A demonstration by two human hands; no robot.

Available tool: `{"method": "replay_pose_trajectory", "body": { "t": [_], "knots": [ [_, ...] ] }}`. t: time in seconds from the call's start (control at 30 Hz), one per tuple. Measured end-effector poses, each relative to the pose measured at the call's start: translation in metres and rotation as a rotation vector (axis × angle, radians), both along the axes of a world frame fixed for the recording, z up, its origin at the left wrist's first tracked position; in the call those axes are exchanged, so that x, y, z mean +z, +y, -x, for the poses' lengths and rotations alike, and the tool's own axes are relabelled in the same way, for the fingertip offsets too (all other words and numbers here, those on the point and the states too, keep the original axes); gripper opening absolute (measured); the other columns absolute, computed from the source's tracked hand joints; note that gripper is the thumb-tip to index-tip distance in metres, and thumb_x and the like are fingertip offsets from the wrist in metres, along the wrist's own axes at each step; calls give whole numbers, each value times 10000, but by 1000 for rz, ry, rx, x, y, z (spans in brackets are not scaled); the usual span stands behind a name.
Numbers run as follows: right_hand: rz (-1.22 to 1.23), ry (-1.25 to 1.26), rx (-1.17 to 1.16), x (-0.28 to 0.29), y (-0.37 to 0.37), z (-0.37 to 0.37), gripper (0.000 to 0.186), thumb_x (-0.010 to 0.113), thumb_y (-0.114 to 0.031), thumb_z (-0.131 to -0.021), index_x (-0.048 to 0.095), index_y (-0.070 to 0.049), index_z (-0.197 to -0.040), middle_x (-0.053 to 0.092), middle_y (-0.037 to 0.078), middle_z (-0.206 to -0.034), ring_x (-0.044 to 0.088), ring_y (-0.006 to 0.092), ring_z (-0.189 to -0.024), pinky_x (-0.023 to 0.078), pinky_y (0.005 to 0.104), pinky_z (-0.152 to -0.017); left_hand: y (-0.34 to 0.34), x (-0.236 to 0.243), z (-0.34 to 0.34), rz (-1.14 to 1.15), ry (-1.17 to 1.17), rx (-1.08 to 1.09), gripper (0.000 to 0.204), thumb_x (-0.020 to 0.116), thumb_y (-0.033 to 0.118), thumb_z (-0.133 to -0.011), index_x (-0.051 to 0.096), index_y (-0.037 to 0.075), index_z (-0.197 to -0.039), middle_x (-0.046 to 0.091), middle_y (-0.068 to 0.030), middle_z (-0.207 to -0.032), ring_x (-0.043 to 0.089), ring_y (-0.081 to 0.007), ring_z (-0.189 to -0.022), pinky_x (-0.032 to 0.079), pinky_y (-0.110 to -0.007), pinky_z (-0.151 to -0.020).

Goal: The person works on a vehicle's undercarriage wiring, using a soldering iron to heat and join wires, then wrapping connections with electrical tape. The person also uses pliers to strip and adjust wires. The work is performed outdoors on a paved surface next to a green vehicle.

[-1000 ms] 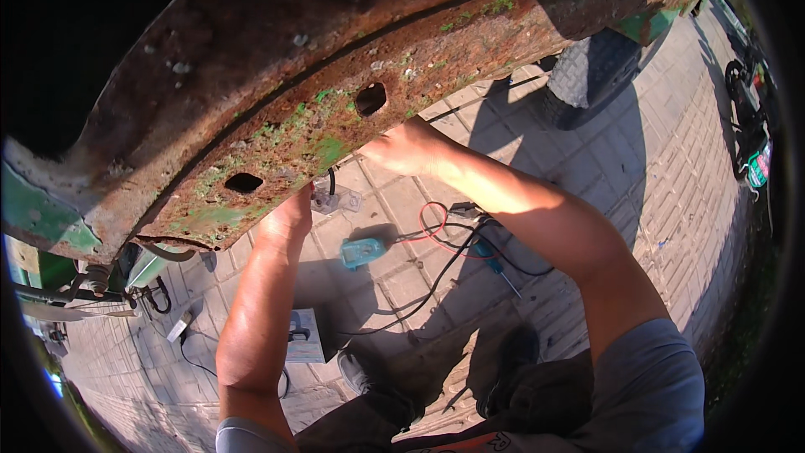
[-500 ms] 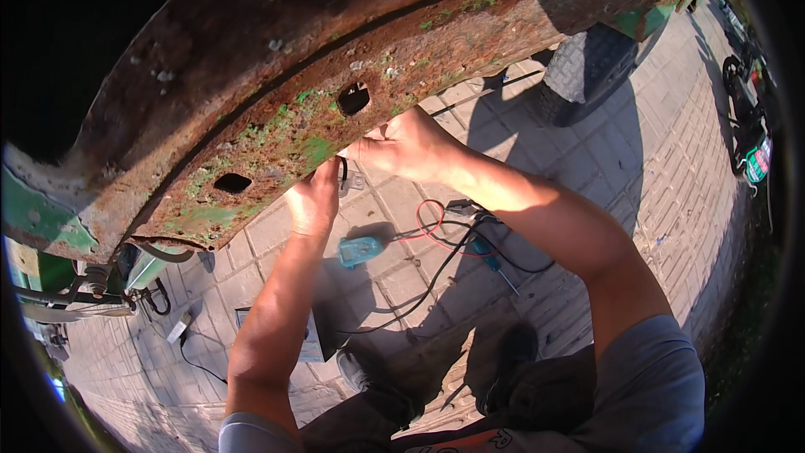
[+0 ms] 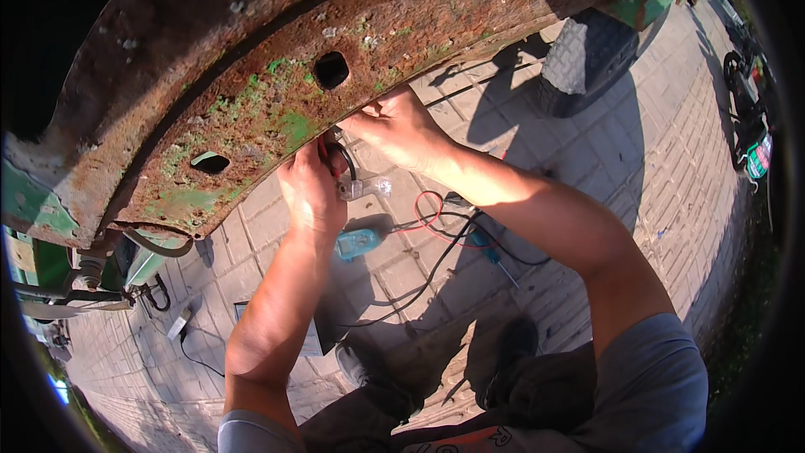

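Observation:
A rusty metal beam point(image 3: 394, 33) with green paint patches and holes crosses the upper view. My left hand point(image 3: 306, 184) is closed at its lower edge around something partly hidden; red and black pieces show beside the fingers. A black curved cable or hose point(image 3: 346, 158) and a clear plastic piece point(image 3: 376, 187) hang there. My right hand point(image 3: 394, 130) has its fingers curled up against the underside, their tips hidden. Below lie a teal meter point(image 3: 357, 243), red and black leads point(image 3: 428, 218) and a teal-handled screwdriver point(image 3: 495, 264).
A tyre point(image 3: 595, 67) stands beneath the beam at right, and a motorbike point(image 3: 746, 126) is at the far right. On the paving point(image 3: 671, 201) lie a metal box point(image 3: 312, 338) behind my left forearm and a small pale device point(image 3: 178, 327) with a cord.
Both hands have moved upward along the beam's lower edge, the left also rightward. Red pieces now show by the left fingers. The beam sits higher and further left in view.

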State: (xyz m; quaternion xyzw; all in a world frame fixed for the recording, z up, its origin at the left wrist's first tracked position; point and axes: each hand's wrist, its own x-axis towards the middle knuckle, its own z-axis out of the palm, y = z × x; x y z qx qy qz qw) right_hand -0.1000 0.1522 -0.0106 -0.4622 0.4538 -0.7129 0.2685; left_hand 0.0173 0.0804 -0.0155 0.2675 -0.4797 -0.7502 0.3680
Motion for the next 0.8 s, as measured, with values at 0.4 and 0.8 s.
{"method": "replay_pose_trajectory", "body": {
  "t": [0.4,0.8],
  "knots": [
    [-186,377,-29,3,-8,29,332,656,-160,-832,601,-21,-1129,629,83,-1111,556,165,-1013,445,309,-887,-38,20,-20,-398,123,-575,201,577,298,-912,547,109,-972,412,48,-679,347,-65,-540,303,-219,-496],
    [-38,239,150,10,4,22,316,661,-122,-856,572,-14,-1139,638,58,-1013,573,120,-938,476,277,-813,-42,-20,-11,997,-322,72,118,549,92,-942,634,26,-990,571,24,-837,464,-70,-744,420,-230,-663]
  ]
}}
